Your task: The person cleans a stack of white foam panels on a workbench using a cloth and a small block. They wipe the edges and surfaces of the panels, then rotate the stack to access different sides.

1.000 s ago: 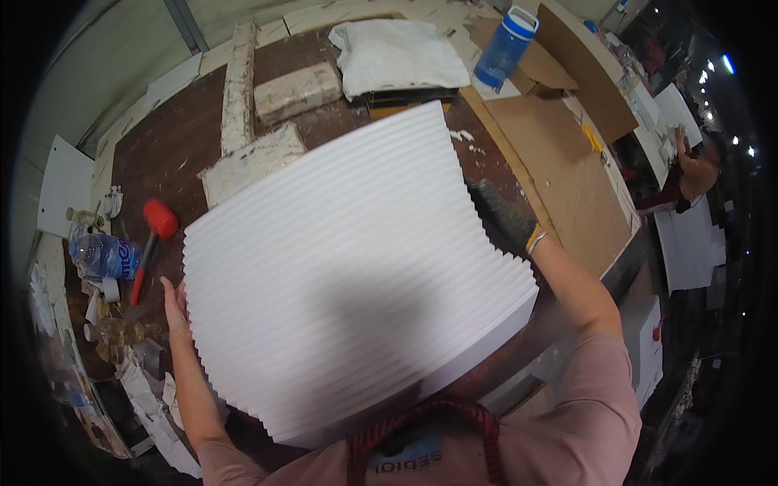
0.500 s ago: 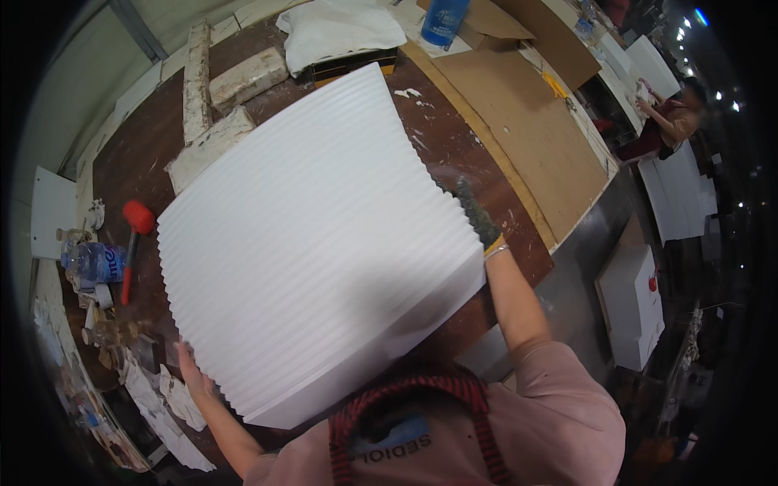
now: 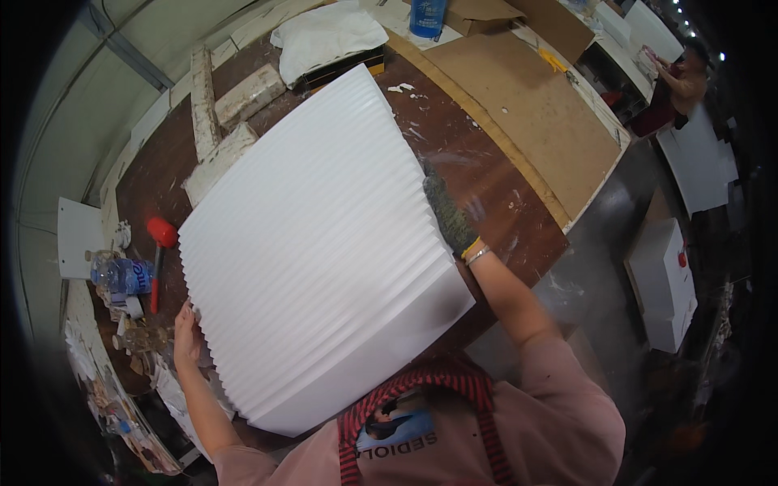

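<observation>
A large white ridged panel (image 3: pixel 316 219) with a smooth front face (image 3: pixel 365 356) lies before me on the dark brown tabletop. At its wavy left edge is my left hand (image 3: pixel 186 334), bare, its fingers closed against the side. My right hand (image 3: pixel 450 215), in a dark grey glove with a yellow cuff, grips the right edge, fingers pointing away from me. Both thumbs and the panel's underside are hard to make out. Left of the panel lies a red-headed mallet (image 3: pixel 161 232).
Plaster-smeared blocks (image 3: pixel 250 95) and a white cloth (image 3: pixel 328 34) on a dark box lie behind the panel. Plastic bottles (image 3: pixel 130 276) crowd the left side. A brown board (image 3: pixel 519 105) and blue cup (image 3: pixel 427 18) are at the back right. Another person (image 3: pixel 677 85) works far right.
My left hand has slid farther up the panel's left edge. The right hand has shifted left with the right edge, and more of the front face shows. The whole view has turned slightly.
</observation>
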`<state>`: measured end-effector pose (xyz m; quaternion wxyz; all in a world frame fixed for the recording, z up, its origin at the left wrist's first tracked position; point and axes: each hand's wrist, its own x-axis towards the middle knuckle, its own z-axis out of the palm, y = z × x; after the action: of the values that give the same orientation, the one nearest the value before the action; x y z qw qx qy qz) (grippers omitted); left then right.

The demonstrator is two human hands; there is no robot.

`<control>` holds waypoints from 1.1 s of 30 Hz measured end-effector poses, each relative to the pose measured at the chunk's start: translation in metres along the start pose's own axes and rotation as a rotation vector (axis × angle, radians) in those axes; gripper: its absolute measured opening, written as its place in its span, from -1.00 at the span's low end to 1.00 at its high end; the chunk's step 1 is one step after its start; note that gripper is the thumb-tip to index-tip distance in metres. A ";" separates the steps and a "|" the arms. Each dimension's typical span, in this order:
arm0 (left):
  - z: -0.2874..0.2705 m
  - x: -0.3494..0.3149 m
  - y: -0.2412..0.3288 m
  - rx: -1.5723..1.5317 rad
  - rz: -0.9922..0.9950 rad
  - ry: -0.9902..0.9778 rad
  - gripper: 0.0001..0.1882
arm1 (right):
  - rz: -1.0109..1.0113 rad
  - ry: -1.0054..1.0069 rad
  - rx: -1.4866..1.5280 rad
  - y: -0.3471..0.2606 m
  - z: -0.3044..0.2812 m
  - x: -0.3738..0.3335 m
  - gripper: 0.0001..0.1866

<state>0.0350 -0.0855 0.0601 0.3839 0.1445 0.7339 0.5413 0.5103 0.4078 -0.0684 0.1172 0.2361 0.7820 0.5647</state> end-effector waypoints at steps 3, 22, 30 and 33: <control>0.007 0.056 0.027 -0.025 -0.123 0.043 -0.27 | -0.043 -0.026 0.219 0.015 0.018 0.039 -0.37; 0.025 0.128 0.061 0.226 -0.140 0.135 -0.57 | 0.675 -0.003 2.048 0.037 0.012 0.190 -0.16; 0.034 0.123 0.068 0.053 -0.172 0.102 -0.59 | 0.676 0.150 2.209 0.010 0.011 0.199 -0.14; 0.035 0.127 0.068 -0.056 -0.211 0.070 -0.59 | 0.688 0.157 2.187 0.002 0.015 0.200 -0.13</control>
<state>-0.0380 0.0429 0.0657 0.4167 0.0369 0.7426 0.5230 0.3455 0.5210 -0.0549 -0.3601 0.3769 0.7533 -0.4010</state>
